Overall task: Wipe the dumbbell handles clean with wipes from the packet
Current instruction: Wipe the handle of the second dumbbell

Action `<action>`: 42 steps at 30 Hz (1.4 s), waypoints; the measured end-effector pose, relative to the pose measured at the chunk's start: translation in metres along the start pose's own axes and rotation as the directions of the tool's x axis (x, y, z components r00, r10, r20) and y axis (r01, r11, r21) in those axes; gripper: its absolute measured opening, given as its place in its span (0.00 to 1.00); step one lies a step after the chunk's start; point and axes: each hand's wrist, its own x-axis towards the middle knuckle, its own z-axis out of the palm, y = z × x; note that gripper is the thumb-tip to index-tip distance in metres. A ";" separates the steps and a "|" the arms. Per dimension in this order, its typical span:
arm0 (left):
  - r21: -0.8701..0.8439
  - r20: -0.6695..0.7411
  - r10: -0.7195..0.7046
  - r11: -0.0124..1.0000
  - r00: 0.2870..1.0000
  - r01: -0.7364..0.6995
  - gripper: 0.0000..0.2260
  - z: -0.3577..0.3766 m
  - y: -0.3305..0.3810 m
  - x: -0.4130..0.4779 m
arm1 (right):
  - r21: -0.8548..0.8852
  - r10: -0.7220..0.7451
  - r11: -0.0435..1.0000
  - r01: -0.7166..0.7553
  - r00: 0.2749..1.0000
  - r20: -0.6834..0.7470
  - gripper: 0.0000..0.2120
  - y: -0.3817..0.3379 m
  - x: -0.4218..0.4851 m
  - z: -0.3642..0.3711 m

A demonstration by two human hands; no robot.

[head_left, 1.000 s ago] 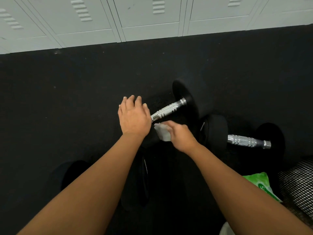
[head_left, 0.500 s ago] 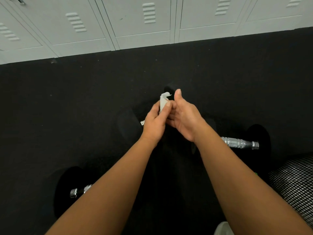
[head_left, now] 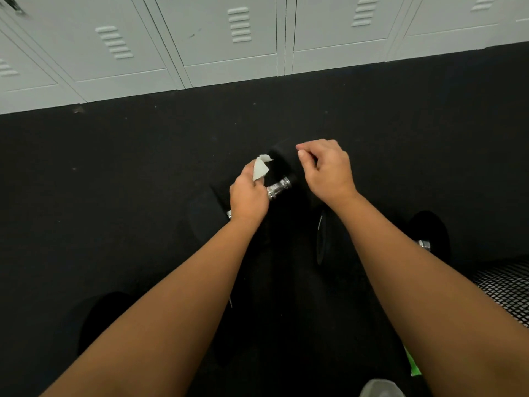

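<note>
The person's arms are bare along all of their visible length. The left forearm (head_left: 171,310) and the right forearm (head_left: 415,282) look broad at the end farthest from the lockers (head_left: 229,53) and taper toward them down to bare wrists. Their surface is smooth and even. The left hand (head_left: 249,196) shows its back and rounded knuckles. The right hand (head_left: 329,173), on its side nearest the lockers, shows short, trimmed nails on the thumb and forefinger. Farthest from the lockers, beside the right forearm, sits a rounded grey shape (head_left: 380,388). It may be part of a shoe, but that cannot be told for certain.
</note>
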 end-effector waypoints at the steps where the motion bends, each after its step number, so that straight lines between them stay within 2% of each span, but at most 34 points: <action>1: 0.079 -0.016 0.001 0.997 1.000 0.000 0.18 0.002 -0.002 0.003 | -0.078 -0.023 0.997 0.026 0.999 0.035 0.10 0.008 0.000 0.003; 4: 0.269 0.001 0.086 0.959 0.996 -0.083 0.23 0.007 -0.013 0.009 | -0.233 -0.008 0.971 0.056 0.980 0.200 0.17 0.024 -0.003 0.013; 6: 0.383 0.073 0.147 0.909 0.986 -0.164 0.24 0.013 -0.019 0.011 | -0.250 -0.002 0.966 0.063 0.972 0.236 0.19 0.028 -0.006 0.019; 8: 0.526 0.173 0.137 0.824 0.975 -0.209 0.25 0.020 -0.022 0.011 | -0.211 0.030 0.977 0.027 0.965 0.262 0.20 0.030 -0.009 0.021; 10: 0.645 0.273 0.104 0.718 0.956 -0.262 0.25 0.029 -0.027 0.009 | -0.177 0.032 0.984 0.016 0.964 0.265 0.20 0.032 -0.010 0.022; 13: 0.744 0.349 0.045 0.593 0.936 -0.306 0.29 0.044 -0.043 0.002 | -0.197 0.007 0.980 0.030 0.983 0.184 0.18 0.026 0.003 0.023; 17: 0.779 0.412 0.119 0.468 0.904 -0.416 0.30 0.045 -0.053 0.001 | -0.238 -0.028 0.968 0.074 0.981 0.191 0.21 0.027 0.016 0.028; 20: 0.740 0.420 0.067 0.553 0.905 -0.384 0.24 0.044 -0.042 0.024 | -0.234 0.002 0.971 0.054 0.973 0.232 0.23 0.037 0.016 0.035; 22: 0.690 0.394 -0.052 0.677 0.917 -0.258 0.18 0.042 -0.029 0.042 | -0.233 0.012 0.972 0.042 0.973 0.228 0.24 0.037 0.017 0.037; 23: 0.675 0.384 -0.092 0.707 0.919 -0.211 0.15 0.042 -0.025 0.047 | -0.233 0.016 0.972 0.037 0.975 0.222 0.25 0.037 0.018 0.038; 25: 0.679 0.385 -0.047 0.691 0.922 -0.248 0.15 0.043 -0.026 0.045 | -0.228 0.018 0.973 0.030 0.978 0.207 0.27 0.036 0.019 0.038; 29: 0.636 0.382 0.245 0.630 0.891 -0.446 0.21 0.041 -0.045 0.017 | -0.229 0.027 0.973 0.013 0.985 0.170 0.27 0.036 0.018 0.040; 31: 0.663 0.378 0.232 0.607 0.896 -0.437 0.21 0.037 -0.049 0.018 | -0.231 0.034 0.973 0.005 0.986 0.163 0.26 0.036 0.018 0.040; 34: 0.710 0.313 0.013 0.661 0.950 -0.243 0.16 0.036 -0.037 0.036 | -0.228 0.041 0.974 -0.002 0.985 0.167 0.27 0.035 0.019 0.042; 35: 0.714 0.316 -0.020 0.664 0.949 -0.224 0.16 0.038 -0.034 0.041 | -0.226 0.043 0.974 -0.004 0.984 0.171 0.27 0.034 0.020 0.042; 39: 0.716 0.415 0.109 0.573 0.903 -0.398 0.26 0.047 -0.041 0.030 | -0.237 0.042 0.971 0.001 0.983 0.176 0.27 0.031 0.025 0.043; 42: 0.738 0.433 0.155 0.504 0.888 -0.448 0.27 0.043 -0.053 0.012 | -0.238 0.041 0.971 0.002 0.984 0.176 0.25 0.032 0.026 0.044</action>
